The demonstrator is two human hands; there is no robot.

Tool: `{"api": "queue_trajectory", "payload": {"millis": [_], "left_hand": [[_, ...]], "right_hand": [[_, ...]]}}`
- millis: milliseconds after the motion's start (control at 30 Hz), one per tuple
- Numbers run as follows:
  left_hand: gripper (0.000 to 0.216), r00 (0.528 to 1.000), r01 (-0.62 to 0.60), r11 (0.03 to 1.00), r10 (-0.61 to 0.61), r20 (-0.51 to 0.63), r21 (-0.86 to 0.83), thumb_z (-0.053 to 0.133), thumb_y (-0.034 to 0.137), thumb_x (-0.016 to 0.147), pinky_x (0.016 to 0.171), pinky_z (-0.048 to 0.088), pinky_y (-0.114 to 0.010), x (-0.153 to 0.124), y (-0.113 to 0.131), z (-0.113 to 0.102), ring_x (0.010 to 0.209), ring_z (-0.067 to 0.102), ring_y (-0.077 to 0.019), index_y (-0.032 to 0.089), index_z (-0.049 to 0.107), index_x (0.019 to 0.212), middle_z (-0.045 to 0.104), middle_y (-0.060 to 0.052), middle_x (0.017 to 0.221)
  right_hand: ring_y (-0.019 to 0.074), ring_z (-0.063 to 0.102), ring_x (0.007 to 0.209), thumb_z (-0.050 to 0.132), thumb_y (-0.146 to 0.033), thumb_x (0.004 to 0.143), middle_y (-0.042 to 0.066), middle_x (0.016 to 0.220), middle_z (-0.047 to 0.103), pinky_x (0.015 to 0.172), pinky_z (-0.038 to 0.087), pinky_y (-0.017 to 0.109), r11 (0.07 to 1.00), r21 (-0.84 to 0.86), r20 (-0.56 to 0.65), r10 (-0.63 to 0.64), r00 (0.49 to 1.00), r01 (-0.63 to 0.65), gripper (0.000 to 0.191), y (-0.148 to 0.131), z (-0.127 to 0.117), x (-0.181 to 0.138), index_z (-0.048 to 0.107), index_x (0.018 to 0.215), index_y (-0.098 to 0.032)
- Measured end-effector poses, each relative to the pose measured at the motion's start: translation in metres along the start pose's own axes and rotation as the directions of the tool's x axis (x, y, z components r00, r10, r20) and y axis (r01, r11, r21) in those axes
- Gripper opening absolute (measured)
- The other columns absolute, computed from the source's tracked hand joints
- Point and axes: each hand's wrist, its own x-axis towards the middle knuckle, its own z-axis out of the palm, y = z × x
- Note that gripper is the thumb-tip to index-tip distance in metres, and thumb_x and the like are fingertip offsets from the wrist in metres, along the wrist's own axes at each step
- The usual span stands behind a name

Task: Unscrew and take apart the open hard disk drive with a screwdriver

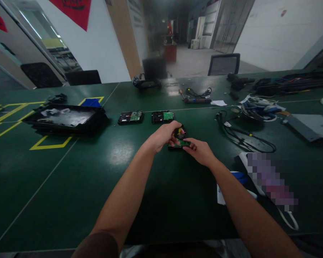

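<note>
Between my hands on the green table is a black hard drive (174,147) with a green circuit board (181,143) facing up. My left hand (165,135) reaches over it from the left, fingers curled round its left side and far edge. A small yellow patch shows by those fingertips. On the near right, my right hand (199,151) pinches the drive's edge at the board between thumb and fingers. Whether the board is loose from the drive cannot be made out. Just behind lie a second hard drive (163,116) and, further left, a third hard drive (130,117), boards up.
A black tray (67,120) stands at the left. To the right are black cables (244,138), a heap of wires (260,108), a grey metal box (310,125) and a white power strip (251,172). A screwdriver-like tool (196,101) lies behind.
</note>
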Motion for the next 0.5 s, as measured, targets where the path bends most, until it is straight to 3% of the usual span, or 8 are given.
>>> {"api": "queue_trajectory", "payload": {"millis": [200,500], "left_hand": [[0.033,1.0,0.025,0.998,-0.025,-0.004,-0.05,0.051,0.046,0.089,0.051,0.047,-0.026,0.0006,0.0004,-0.0016,0.063,0.068,-0.0178,0.016,0.059,0.1,0.068,-0.011,0.098],[0.035,0.998,-0.055,0.995,0.058,-0.04,0.079,0.048,0.047,0.088,0.051,0.043,-0.025,0.001,-0.0037,-0.0067,0.061,0.059,-0.0124,0.015,0.063,0.09,0.067,-0.011,0.106]], "right_hand": [[0.0166,0.061,0.071,0.066,-0.041,0.093,0.001,0.083,0.069,0.066,0.047,0.03,1.0,-0.012,-0.002,0.001,1.0,-0.001,0.041,0.0026,0.0018,-0.0002,0.065,0.132,-0.028],[0.0154,0.06,0.07,0.067,-0.041,0.091,0.001,0.085,0.067,0.063,0.046,0.028,1.0,0.014,-0.005,0.02,1.0,-0.02,0.041,0.0036,0.0028,-0.0002,0.066,0.13,-0.028]]}}
